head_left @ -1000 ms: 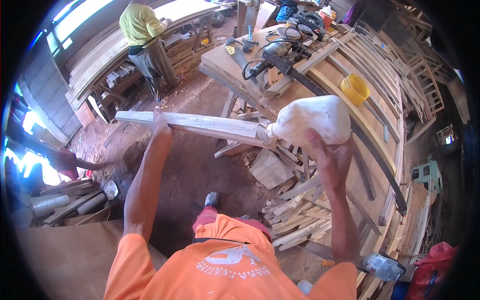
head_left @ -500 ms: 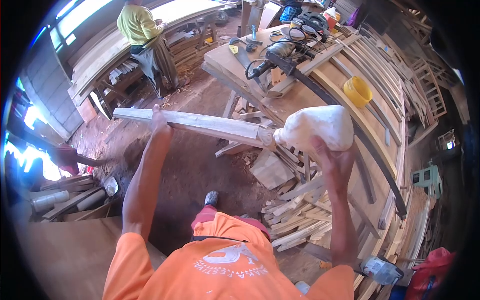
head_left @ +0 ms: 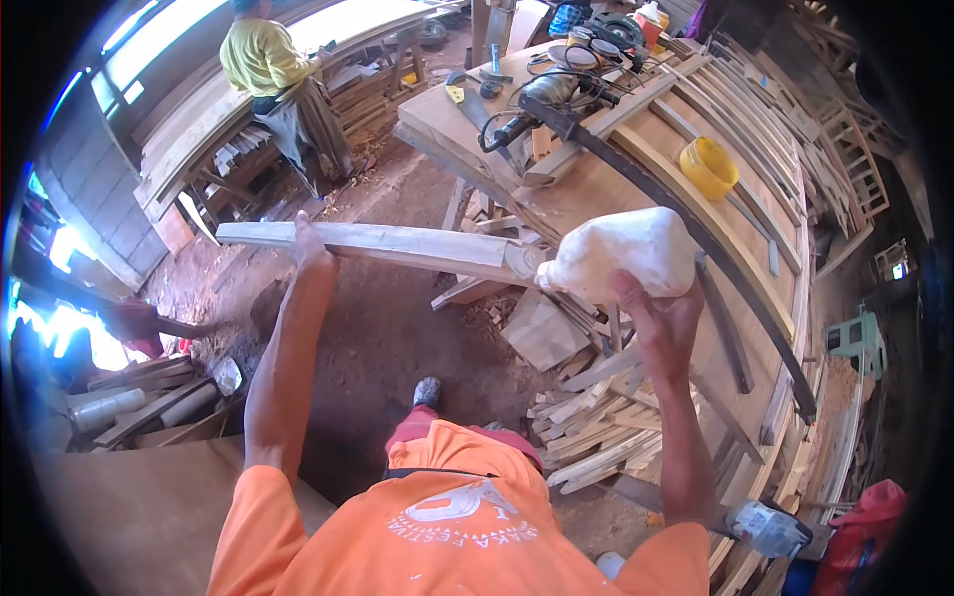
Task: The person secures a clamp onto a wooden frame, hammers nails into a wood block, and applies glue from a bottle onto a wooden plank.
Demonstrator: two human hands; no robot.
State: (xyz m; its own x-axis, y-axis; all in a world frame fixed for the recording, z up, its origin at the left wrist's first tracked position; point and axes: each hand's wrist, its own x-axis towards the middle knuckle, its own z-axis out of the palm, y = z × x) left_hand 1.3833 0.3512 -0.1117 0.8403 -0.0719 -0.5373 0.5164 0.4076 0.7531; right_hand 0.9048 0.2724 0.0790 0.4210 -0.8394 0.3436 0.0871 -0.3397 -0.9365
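My left hand [head_left: 314,244] is closed around a long pale piece of wood [head_left: 417,245], near its left end. The wood is held out level in front of me. In my right hand [head_left: 664,308] is a white plastic bottle [head_left: 626,251], gripped from below and tipped on its side. Its neck points left, right at the wood's end; whether the two touch I cannot tell. No liquid can be made out at the mouth.
On the workbench [head_left: 437,119] at right lie a power drill [head_left: 542,104], a handsaw [head_left: 475,114], long wooden strips and a yellow container [head_left: 709,168]. Offcuts [head_left: 601,427] are heaped below it. A person in a yellow top [head_left: 260,55] stands at another bench.
The bottle and the wood have shifted slightly left in view. The bottle's mouth sits a little lower against the wood's end. Both hands keep their hold.
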